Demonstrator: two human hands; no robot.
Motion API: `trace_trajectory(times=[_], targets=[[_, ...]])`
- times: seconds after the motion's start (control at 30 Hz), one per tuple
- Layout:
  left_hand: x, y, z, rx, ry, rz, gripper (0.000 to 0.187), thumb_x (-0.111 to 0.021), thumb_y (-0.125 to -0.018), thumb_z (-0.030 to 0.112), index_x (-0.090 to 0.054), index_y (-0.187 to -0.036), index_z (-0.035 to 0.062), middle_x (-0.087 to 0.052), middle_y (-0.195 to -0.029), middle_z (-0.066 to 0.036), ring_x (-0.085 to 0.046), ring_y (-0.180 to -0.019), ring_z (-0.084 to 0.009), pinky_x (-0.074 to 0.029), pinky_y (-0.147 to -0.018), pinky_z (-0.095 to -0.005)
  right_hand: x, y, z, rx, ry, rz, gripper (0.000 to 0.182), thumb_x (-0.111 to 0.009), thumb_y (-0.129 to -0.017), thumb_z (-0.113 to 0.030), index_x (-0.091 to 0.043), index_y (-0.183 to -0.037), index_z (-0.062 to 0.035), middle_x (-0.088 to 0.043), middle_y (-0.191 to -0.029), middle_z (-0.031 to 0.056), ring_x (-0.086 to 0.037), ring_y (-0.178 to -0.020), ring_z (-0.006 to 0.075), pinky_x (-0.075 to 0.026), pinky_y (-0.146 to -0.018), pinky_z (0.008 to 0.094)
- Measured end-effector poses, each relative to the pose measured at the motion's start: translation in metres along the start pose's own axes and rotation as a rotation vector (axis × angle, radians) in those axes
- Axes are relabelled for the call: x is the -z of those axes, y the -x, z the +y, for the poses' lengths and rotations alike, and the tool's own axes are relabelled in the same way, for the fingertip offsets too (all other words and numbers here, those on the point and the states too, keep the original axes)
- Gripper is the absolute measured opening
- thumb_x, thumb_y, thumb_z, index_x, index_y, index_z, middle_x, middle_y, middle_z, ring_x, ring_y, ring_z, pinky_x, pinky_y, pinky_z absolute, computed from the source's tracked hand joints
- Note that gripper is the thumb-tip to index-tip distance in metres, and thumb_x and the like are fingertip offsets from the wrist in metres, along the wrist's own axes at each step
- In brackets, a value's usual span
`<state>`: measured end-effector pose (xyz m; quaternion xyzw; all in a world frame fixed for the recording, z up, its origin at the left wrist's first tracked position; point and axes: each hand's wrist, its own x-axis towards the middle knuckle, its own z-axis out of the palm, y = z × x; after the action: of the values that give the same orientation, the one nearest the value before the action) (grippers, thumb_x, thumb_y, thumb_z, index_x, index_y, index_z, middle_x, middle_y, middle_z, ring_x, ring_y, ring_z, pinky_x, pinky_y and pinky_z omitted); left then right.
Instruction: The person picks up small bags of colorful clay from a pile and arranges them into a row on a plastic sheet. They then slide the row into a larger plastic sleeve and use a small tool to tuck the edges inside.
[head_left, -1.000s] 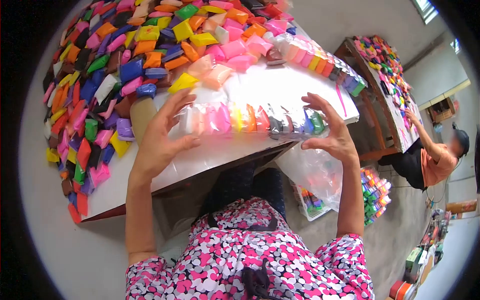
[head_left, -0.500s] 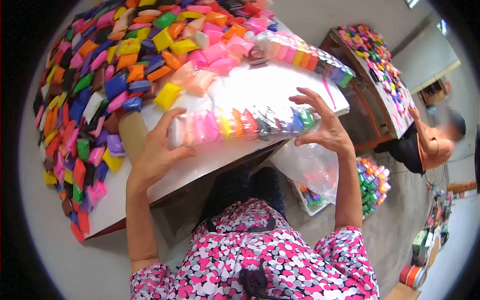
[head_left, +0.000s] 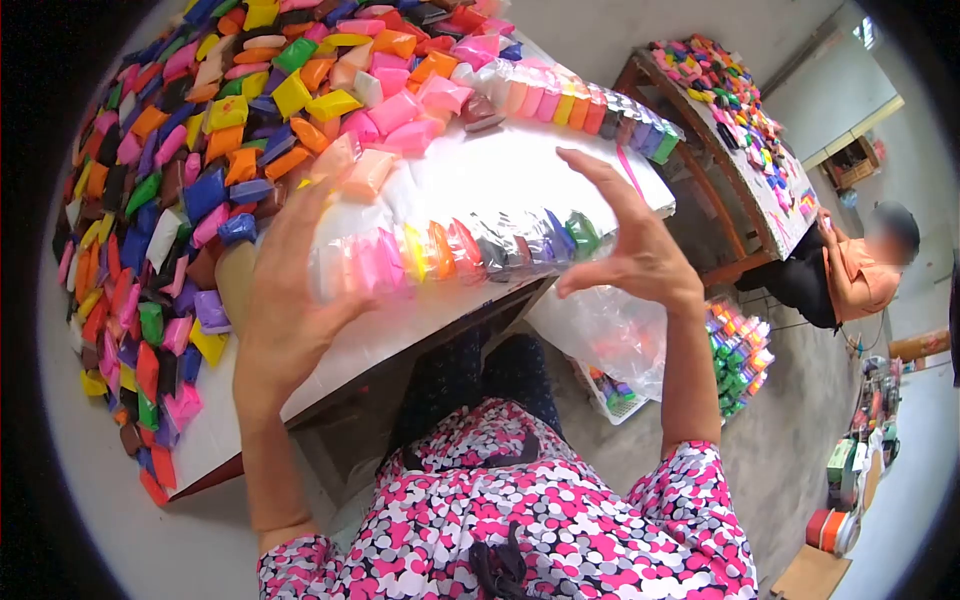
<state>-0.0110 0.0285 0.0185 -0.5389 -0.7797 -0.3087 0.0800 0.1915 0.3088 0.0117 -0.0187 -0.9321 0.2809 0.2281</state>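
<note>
A clear plastic sleeve holding a row of small coloured packets (head_left: 465, 252), pink through yellow, red and black to green, lies along the front edge of the white table (head_left: 480, 180). My left hand (head_left: 295, 300) is by its pale left end, fingers stretched and thumb apart, slightly smeared by motion. At the green right end, my right hand (head_left: 635, 250) curves open with a wide gap between thumb and fingers. Behind this row rests a second filled sleeve (head_left: 590, 108) of coloured packets, with a pink ribbon (head_left: 630, 172) beside it.
A large heap of loose coloured packets (head_left: 210, 190) covers the table's left and back. Below right are a plastic bag (head_left: 610, 330), a white basket (head_left: 618, 405) and stacked filled sleeves (head_left: 738, 355). A person (head_left: 860, 270) sits at another heaped table (head_left: 735, 150).
My left hand has risen from the sleeve's left end toward the camera. My right hand remains spread at the other end. The whole view has shifted slightly.
</note>
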Motion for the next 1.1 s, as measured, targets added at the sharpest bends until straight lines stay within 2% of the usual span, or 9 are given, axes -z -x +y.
trace_trajectory(times=[0.03,0.23,0.33,0.43,0.6,0.7,0.77,0.97,1.1], targets=[[-0.005,-0.007,0.009,-0.005,0.027,-0.025,0.087,-0.081,-0.063,0.015,-0.043,-0.14,0.0033,-0.046,-0.141,-0.02,-0.043,-0.132,-0.0338,-0.035,-0.109,-0.0381,-0.007,-0.007,-0.006,0.002,0.083,-0.051,0.112,-0.092,-0.051,-0.039,-0.039,-0.146,-0.0094,-0.043,-0.146,0.0184,-0.043,-0.133,0.0364,-0.034,-0.111,0.044],[-0.028,-0.026,-0.003,0.119,0.035,-0.28,0.066,-0.083,-0.065,0.033,-0.06,-0.117,-0.0008,-0.064,-0.115,-0.019,-0.059,-0.108,-0.0362,-0.046,-0.093,-0.0404,-0.03,-0.032,0.0,-0.066,0.137,-0.247,0.081,-0.086,-0.058,-0.044,-0.058,-0.126,-0.0092,-0.066,-0.105,0.0148,-0.063,-0.099,0.0326,-0.048,-0.088,0.0419],[-0.024,-0.031,0.002,0.176,0.1,-0.331,0.063,-0.083,-0.065,0.038,-0.063,-0.11,-0.0004,-0.067,-0.107,-0.018,-0.062,-0.101,-0.0357,-0.048,-0.088,-0.0415,-0.035,-0.029,0.001,-0.019,0.179,-0.183,0.074,-0.086,-0.059,-0.043,-0.062,-0.12,-0.0088,-0.067,-0.098,0.0133,-0.064,-0.094,0.0314,-0.049,-0.084,0.0416],[-0.023,-0.031,0.003,0.119,0.063,-0.287,0.062,-0.083,-0.064,0.037,-0.064,-0.111,0.0024,-0.067,-0.103,-0.018,-0.063,-0.099,-0.0349,-0.048,-0.087,-0.0416,-0.023,-0.032,-0.013,-0.111,0.204,-0.332,0.075,-0.086,-0.062,-0.043,-0.059,-0.124,-0.0108,-0.066,-0.107,0.0088,-0.061,-0.104,0.0287,-0.045,-0.091,0.0404],[-0.038,-0.033,0.004,-0.247,0.001,0.041,0.058,-0.083,-0.065,0.038,-0.065,-0.11,0.0053,-0.067,-0.091,-0.016,-0.065,-0.089,-0.0336,-0.049,-0.081,-0.0422,-0.042,-0.047,-0.023,0.119,0.289,-0.234,0.073,-0.083,-0.062,-0.046,-0.061,-0.12,-0.0093,-0.067,-0.103,0.0125,-0.063,-0.1,0.0299,-0.047,-0.086,0.0411],[-0.034,-0.037,0.004,0.087,0.032,-0.367,0.061,-0.082,-0.067,0.033,-0.063,-0.116,0.0039,-0.067,-0.102,-0.017,-0.064,-0.095,-0.0329,-0.049,-0.084,-0.0405,-0.053,-0.049,-0.027,0.016,0.289,-0.339,0.073,-0.081,-0.065,-0.047,-0.059,-0.124,-0.0102,-0.065,-0.109,0.0128,-0.061,-0.105,0.0302,-0.046,-0.088,0.0415],[-0.035,-0.037,0.004,0.07,0.038,-0.365,0.06,-0.082,-0.068,0.033,-0.062,-0.117,0.0044,-0.067,-0.103,-0.017,-0.064,-0.095,-0.0332,-0.049,-0.083,-0.0407,-0.054,-0.048,-0.027,-0.05,0.295,-0.398,0.073,-0.079,-0.069,-0.047,-0.056,-0.128,-0.0107,-0.064,-0.114,0.0124,-0.06,-0.106,0.0298,-0.044,-0.09,0.0411],[-0.046,-0.039,0.005,-0.059,-0.033,-0.287,0.052,-0.078,-0.071,0.032,-0.063,-0.113,0.0048,-0.066,-0.094,-0.016,-0.064,-0.087,-0.0346,-0.049,-0.078,-0.0422,-0.071,-0.056,-0.035,0.178,0.389,-0.208,0.07,-0.076,-0.074,-0.045,-0.055,-0.13,-0.0094,-0.064,-0.109,0.0117,-0.061,-0.101,0.028,-0.043,-0.088,0.041],[-0.037,-0.028,-0.004,-0.063,-0.028,-0.203,0.052,-0.076,-0.071,0.03,-0.062,-0.114,0.0042,-0.066,-0.096,-0.017,-0.064,-0.09,-0.0354,-0.05,-0.079,-0.043,-0.066,-0.045,-0.029,0.044,0.393,-0.229,0.065,-0.076,-0.075,-0.04,-0.056,-0.128,-0.009,-0.063,-0.109,0.0112,-0.061,-0.101,0.0288,-0.044,-0.087,0.0408]])
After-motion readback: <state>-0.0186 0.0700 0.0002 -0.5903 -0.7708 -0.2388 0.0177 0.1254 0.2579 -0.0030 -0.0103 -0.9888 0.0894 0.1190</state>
